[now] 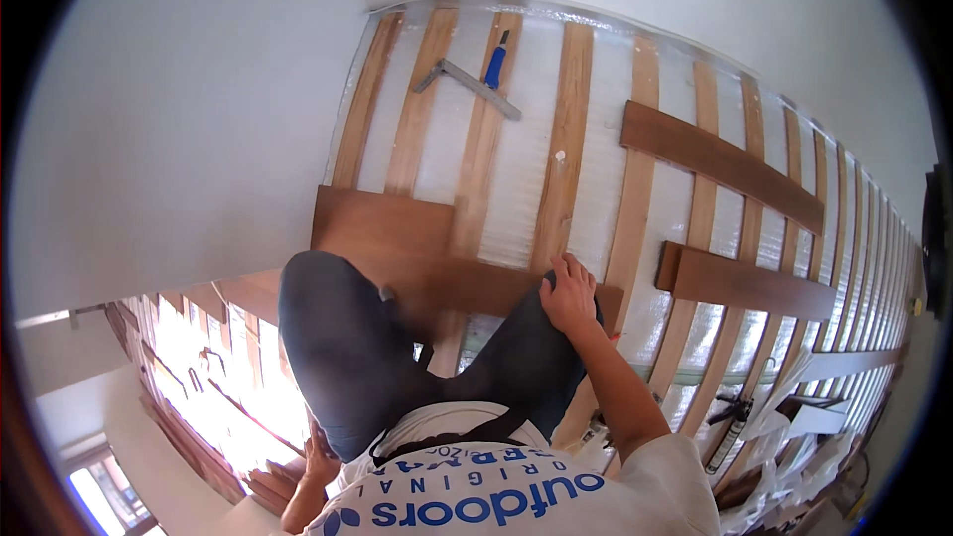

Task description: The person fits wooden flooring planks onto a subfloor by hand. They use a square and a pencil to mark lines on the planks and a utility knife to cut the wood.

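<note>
My right hand (pixel 571 293) rests on my bent right knee, its fingers spread over the trouser cloth and holding nothing. Low at my left side is my left hand (pixel 316 459), beside my thigh and close to some stacked brown boards (pixel 273 484); its fingers are mostly hidden. Directly ahead of my knees, a short wide brown floorboard (pixel 382 223) lies across the wooden battens, against the wall on the left. Another brown plank (pixel 496 286) runs crosswise in front of my legs, partly covered by them.
Beyond the boards lie a metal square (pixel 476 87) and a blue-handled tool (pixel 496 65). To the right, loose brown planks (pixel 720 164) (pixel 749 280) span the battens (pixel 564 139) over silvery sheeting. A caulking gun (pixel 730 432) and crumpled plastic (pixel 794 452) lie at the lower right.
</note>
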Available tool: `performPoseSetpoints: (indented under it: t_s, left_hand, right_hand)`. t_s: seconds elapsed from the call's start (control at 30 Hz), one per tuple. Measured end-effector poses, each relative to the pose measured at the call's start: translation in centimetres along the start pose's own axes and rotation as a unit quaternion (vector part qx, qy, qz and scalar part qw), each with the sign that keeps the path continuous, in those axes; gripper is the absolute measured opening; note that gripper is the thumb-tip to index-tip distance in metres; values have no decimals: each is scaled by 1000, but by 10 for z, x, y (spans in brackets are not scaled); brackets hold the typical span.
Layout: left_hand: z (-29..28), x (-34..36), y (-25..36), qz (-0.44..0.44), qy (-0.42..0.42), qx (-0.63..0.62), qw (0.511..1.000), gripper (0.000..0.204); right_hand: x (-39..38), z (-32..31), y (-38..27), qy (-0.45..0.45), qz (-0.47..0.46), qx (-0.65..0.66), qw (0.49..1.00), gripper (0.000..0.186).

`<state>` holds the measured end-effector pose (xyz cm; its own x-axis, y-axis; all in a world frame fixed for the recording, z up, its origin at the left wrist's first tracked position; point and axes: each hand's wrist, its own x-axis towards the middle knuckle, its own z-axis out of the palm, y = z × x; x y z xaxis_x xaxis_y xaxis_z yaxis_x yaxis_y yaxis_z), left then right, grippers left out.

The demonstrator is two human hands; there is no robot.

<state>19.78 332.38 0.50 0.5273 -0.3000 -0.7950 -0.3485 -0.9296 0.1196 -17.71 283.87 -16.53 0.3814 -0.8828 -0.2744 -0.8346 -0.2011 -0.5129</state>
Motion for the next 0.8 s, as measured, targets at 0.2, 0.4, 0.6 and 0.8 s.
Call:
performPoseSetpoints:
  t_s: [0.2,0.4,0.6,0.8]
  left_hand:
    - [-12,38,11,153,39,35,987,135]
    - [-53,128,97,329,30,187,925,124]
    - [-85,194,246,313,16,73,947,141]
    - [-120,253,438,378,34,136,915,145]
  right_hand:
    - [-9,-2,18,-2,6,49,999,49]
    - [-12,-3,32,37,14,58,998,46]
    - [-11,3,25,88,9,25,996,45]
    - [7,15,0,111,-19,12,994,50]
